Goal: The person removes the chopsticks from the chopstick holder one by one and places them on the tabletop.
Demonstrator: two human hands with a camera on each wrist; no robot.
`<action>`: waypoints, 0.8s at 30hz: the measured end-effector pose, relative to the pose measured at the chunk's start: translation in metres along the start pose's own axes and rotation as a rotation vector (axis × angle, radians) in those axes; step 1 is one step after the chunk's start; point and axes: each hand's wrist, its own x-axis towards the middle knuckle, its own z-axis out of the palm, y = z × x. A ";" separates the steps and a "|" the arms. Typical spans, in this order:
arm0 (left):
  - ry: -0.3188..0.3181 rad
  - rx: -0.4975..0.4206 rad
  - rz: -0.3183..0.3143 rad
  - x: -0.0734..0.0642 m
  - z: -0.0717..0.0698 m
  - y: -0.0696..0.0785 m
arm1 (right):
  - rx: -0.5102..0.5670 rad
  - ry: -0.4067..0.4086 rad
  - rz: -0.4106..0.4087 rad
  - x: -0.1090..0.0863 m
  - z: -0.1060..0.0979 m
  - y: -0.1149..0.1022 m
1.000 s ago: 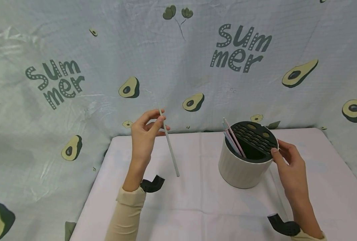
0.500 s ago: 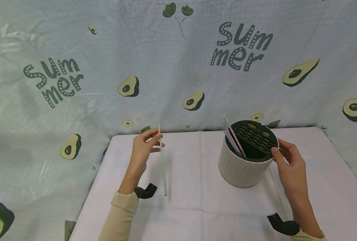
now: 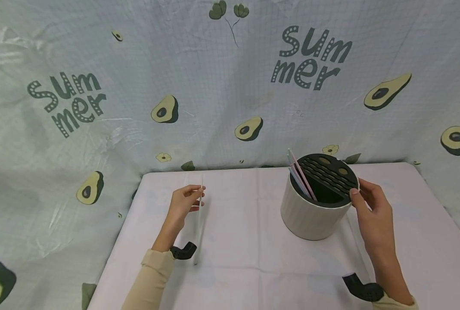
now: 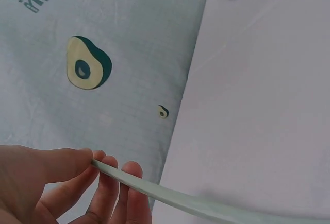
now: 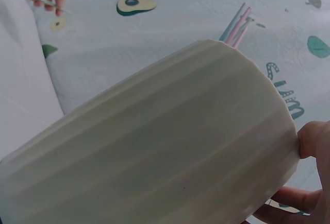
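Left-hand fingers of the frame's centre-left left hand pinched a pale stick, right hand gripped a ribbed container (frame right), pastel sticks leaned inside.

Left hand pinching, right hand in a curved grip, forearms extended forward

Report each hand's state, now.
Left hand: pinching a pale green stick near one end.
Right hand: gripping the off-white ribbed container at its dark-topped rim.
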 end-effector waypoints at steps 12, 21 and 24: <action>0.021 0.025 -0.076 0.008 -0.001 -0.038 | 0.038 0.010 0.022 0.000 0.003 0.000; 0.073 0.122 -0.070 0.011 0.002 -0.053 | 0.054 0.011 0.033 -0.001 0.001 -0.002; 0.102 0.190 -0.040 0.013 0.003 -0.056 | 0.054 0.007 0.044 -0.001 0.001 -0.001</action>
